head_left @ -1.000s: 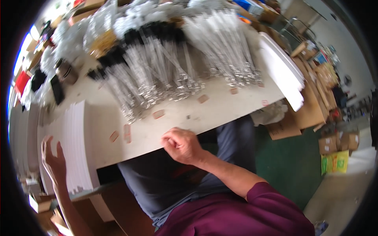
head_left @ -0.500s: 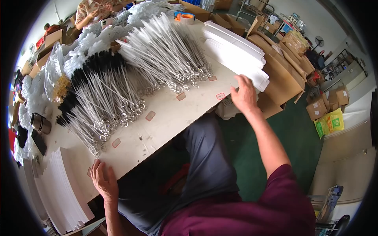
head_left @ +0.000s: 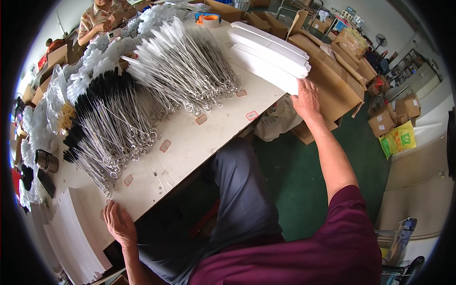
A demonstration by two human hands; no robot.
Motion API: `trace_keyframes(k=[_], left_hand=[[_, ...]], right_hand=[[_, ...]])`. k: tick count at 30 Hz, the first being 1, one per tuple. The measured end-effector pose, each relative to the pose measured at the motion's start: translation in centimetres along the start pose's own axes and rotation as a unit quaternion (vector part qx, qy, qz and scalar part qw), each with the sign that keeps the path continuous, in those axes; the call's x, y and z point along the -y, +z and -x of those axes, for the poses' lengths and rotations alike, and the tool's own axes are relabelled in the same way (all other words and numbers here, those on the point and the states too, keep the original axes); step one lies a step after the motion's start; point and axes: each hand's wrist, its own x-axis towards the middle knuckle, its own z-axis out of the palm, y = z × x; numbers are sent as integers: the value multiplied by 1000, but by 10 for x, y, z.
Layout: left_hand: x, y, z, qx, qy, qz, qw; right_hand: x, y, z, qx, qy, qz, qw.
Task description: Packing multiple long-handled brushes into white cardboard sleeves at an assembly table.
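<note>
My left hand (head_left: 119,224) lies on the table's near left edge, fingers stretched out and holding nothing. Just beyond its fingertips are the loop ends of thin wire-handled brushes (head_left: 114,128) with black bristles. A second heap of wire brushes (head_left: 185,71), pale-bristled, spreads across the middle of the table. At the right end, my right hand (head_left: 307,99) is at the near end of a stack of flat white cardboard pieces (head_left: 270,52). Its fingers are extended against that end, with the thumb apart. The fingertips are partly hard to make out.
White card sheets (head_left: 76,237) stand stacked at the near left. A tape roll in a dispenser (head_left: 208,20) sits at the far edge. Brown cartons (head_left: 327,71) adjoin the table's right side. A mug (head_left: 46,160) stands left; another person (head_left: 100,21) sits across the table.
My right hand has moved to the stack's end, and the white piece that stuck out there now sits further in. The view has shifted slightly; my left hand stays at the table edge.
</note>
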Motion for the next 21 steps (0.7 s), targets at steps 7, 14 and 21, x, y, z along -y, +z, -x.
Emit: trace_keyframes(k=[7, 14, 21], left_hand=[[0, 3, 1, -7, 1, 1, 1000], [1, 2, 0, -8, 0, -3, 1000], [-11, -5, -7, -18, 10, -8, 1000]], right_hand=[[-4, 3, 2, -27, -8, -20, 999], [1, -7, -1, -69, -3, -12, 998], [24, -12, 0, -148, 69, -314, 935]])
